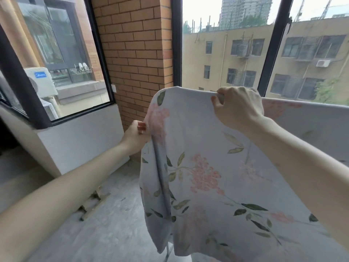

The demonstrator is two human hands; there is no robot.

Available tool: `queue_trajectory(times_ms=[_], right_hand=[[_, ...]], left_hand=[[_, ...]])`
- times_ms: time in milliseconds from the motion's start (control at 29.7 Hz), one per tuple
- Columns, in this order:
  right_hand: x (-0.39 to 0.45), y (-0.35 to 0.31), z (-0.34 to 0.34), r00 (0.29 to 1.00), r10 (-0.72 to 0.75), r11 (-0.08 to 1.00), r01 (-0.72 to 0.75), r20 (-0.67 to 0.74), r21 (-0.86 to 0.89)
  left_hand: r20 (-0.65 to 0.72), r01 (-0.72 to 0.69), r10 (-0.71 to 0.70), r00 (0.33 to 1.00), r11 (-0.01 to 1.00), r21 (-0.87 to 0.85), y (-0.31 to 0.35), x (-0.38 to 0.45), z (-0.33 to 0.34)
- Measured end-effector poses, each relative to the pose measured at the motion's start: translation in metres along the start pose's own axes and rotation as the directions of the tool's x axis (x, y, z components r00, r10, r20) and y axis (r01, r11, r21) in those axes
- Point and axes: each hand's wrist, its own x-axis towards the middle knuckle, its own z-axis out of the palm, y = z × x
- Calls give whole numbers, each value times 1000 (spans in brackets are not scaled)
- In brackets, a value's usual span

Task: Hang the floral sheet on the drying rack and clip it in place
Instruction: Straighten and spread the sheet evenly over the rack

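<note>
The floral sheet, pale lilac with pink blossoms and green leaves, drapes over the drying rack's top bar and hangs down toward me. The rack is almost wholly covered; only a thin grey leg shows below the cloth. My left hand pinches the sheet's left edge a little below the top corner. My right hand grips the top fold, fingers curled over it where it lies on the bar; a small grey object shows under the fingers, too hidden to identify. No clip is plainly visible.
Brick pillar stands behind the sheet between two dark-framed windows. A white ledge runs under the left window. Wooden scraps lie on the dusty concrete floor at lower left.
</note>
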Motion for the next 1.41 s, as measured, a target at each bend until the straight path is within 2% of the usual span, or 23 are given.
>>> queue_trajectory(times_ms=[34,101,269,336,404,504,538,605,673,740,774,841,942,1009,1076,1144,1244,1312,1413], right_hand=[[-1,-7,4,1000,-29,1000,29,7,4],[-1,-24,11,995,-79,997,77,57,25],[11,-58,20,988,-104,994,100,116,33],[10,-59,25,989,-82,997,82,119,4],[5,-55,30,994,-76,996,79,84,-37],[2,-45,34,997,-63,994,67,48,-86],[2,-44,34,997,-65,993,69,44,-95],[1,-45,35,996,-76,991,80,37,-104],[2,-48,36,997,-77,992,80,31,-100],[2,-51,34,997,-69,992,71,27,-101],[2,-51,34,997,-68,992,70,27,-105],[1,-50,33,997,-66,992,69,25,-107],[-2,-49,34,997,-69,992,71,21,-107],[-2,-49,34,998,-65,992,67,17,-106],[-2,-50,35,998,-63,992,64,18,-108],[-3,-52,36,998,-62,993,63,17,-103],[-3,-52,35,998,-58,994,58,8,-93],[-4,-49,35,998,-60,995,59,-3,-83],[-6,-43,31,996,-84,994,82,-16,-76]], left_hand=[[57,11,-14,998,998,65,-15,-1,5],[83,36,-50,995,985,168,-33,-1,10],[-43,39,-22,999,898,437,-37,6,10],[-71,62,-34,997,897,437,-35,8,2],[-161,81,-21,987,925,372,-30,11,-11],[-430,159,-34,902,953,259,-19,26,-40],[-490,171,-41,871,959,224,-17,32,-47],[-527,165,-34,849,965,204,-12,41,-54],[-440,181,-41,897,942,282,-9,47,-51],[-207,202,-120,971,875,441,-10,50,-45],[-107,200,-168,980,839,506,-10,48,-43],[-18,172,-192,981,830,530,-6,45,-40],[-97,100,-71,993,937,336,22,39,-39],[-196,-19,48,979,989,145,54,35,-41],[-226,-176,174,958,984,11,87,31,-43],[-171,-311,306,937,951,0,111,26,-40],[-56,-454,463,884,882,129,121,23,-25],[-9,-470,475,880,872,135,118,23,-10],[-24,-443,448,894,889,111,118,21,-2]])
